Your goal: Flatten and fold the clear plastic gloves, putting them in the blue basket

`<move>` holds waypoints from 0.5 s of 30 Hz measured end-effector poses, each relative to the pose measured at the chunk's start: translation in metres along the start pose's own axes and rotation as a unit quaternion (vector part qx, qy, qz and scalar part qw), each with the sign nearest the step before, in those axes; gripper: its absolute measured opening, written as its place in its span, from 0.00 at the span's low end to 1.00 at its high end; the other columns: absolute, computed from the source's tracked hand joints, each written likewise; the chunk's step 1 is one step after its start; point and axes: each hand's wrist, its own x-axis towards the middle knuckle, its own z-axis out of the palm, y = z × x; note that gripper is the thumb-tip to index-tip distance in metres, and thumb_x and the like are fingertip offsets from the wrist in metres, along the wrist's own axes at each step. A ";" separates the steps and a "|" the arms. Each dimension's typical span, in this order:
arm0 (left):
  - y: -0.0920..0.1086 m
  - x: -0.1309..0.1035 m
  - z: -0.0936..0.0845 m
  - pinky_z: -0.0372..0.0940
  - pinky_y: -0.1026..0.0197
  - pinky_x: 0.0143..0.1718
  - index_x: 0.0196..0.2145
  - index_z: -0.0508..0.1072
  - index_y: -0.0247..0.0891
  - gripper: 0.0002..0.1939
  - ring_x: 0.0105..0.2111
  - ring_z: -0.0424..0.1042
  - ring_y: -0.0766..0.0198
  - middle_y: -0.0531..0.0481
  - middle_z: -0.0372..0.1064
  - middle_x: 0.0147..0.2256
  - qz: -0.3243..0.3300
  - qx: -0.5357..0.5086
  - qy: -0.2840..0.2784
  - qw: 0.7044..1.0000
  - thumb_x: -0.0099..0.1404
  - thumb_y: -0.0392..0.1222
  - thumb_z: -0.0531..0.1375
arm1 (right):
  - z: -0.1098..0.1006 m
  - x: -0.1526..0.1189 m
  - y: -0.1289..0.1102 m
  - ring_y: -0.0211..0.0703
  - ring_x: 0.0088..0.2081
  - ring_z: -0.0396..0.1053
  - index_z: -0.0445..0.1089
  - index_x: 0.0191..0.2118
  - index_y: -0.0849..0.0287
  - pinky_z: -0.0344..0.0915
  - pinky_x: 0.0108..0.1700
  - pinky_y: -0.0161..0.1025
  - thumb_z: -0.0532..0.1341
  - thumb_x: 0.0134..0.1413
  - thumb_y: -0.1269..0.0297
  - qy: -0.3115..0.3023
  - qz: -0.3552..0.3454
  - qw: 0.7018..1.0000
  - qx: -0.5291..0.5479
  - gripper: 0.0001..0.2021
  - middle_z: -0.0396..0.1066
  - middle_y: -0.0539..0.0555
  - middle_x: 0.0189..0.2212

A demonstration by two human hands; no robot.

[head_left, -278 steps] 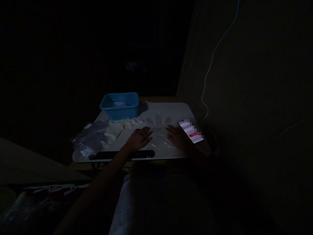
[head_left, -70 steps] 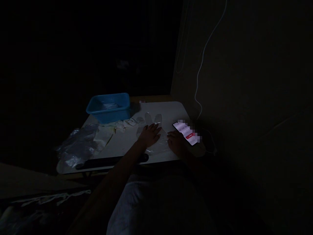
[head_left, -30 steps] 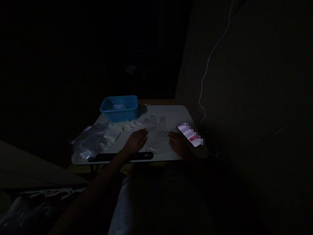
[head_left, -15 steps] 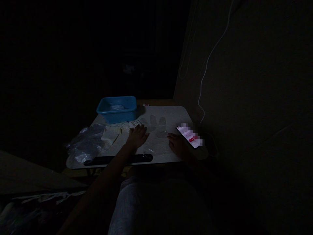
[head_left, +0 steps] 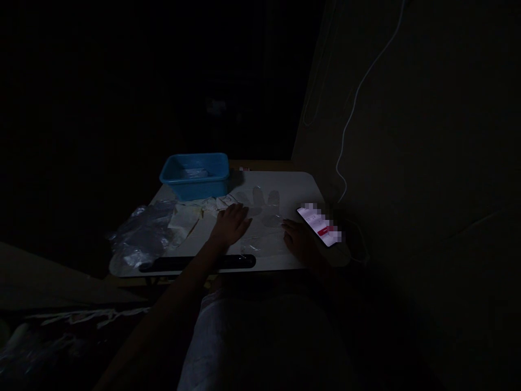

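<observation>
In the dim light, a thin clear plastic sheet with several rounded shapes point(head_left: 270, 218) lies flat on a small white table point(head_left: 299, 182). My left hand point(head_left: 231, 225) rests palm down at the sheet's left side, its fingers stretched out and slightly apart. At the right side, my right hand point(head_left: 298, 239) lies low with its fingertips touching or very near the sheet; its fingers are extended and partly lost in shadow. Neither hand visibly grips anything. Crumpled pale paper point(head_left: 187, 218) is just left of my left hand. A lit phone point(head_left: 315, 221) lies beyond my right hand.
A blue plastic basin point(head_left: 199, 189) holding something pale and clear stands at the table's back left. Crumpled clear plastic point(head_left: 142, 233) covers the left edge. A black strip point(head_left: 240, 262) runs along the front edge. A white cable point(head_left: 355, 100) hangs by the wall.
The view has shifted slightly, so the table items sit a little higher and further right. Both hands keep nearly the same place and pose over the sheet.
</observation>
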 end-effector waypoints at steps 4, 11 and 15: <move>0.000 0.000 -0.003 0.55 0.51 0.50 0.48 0.66 0.37 0.22 0.51 0.60 0.56 0.43 0.65 0.49 0.018 -0.029 0.021 0.999 0.65 0.50 0.43 | 0.000 0.000 0.001 0.45 0.49 0.65 0.69 0.45 0.64 0.61 0.52 0.44 0.52 0.51 0.72 -0.006 0.009 1.000 0.006 0.16 0.68 0.59 0.48; 0.005 -0.012 -0.011 0.58 0.52 0.50 0.46 0.68 0.36 0.19 0.49 0.64 0.58 0.43 0.67 0.47 0.106 -0.066 -0.004 0.992 0.63 0.46 0.48 | 0.000 -0.002 0.002 0.46 0.51 0.64 0.69 0.46 0.67 0.60 0.53 0.44 0.52 0.51 0.70 0.032 0.009 0.999 0.026 0.17 0.68 0.61 0.48; 0.012 -0.032 -0.014 0.56 0.51 0.54 0.54 0.61 0.35 0.22 0.55 0.58 0.58 0.42 0.58 0.55 0.152 -0.087 -0.029 0.984 0.63 0.44 0.49 | -0.002 -0.006 0.003 0.47 0.50 0.65 0.69 0.45 0.66 0.62 0.52 0.46 0.52 0.51 0.70 0.028 -0.017 0.999 0.041 0.16 0.69 0.62 0.47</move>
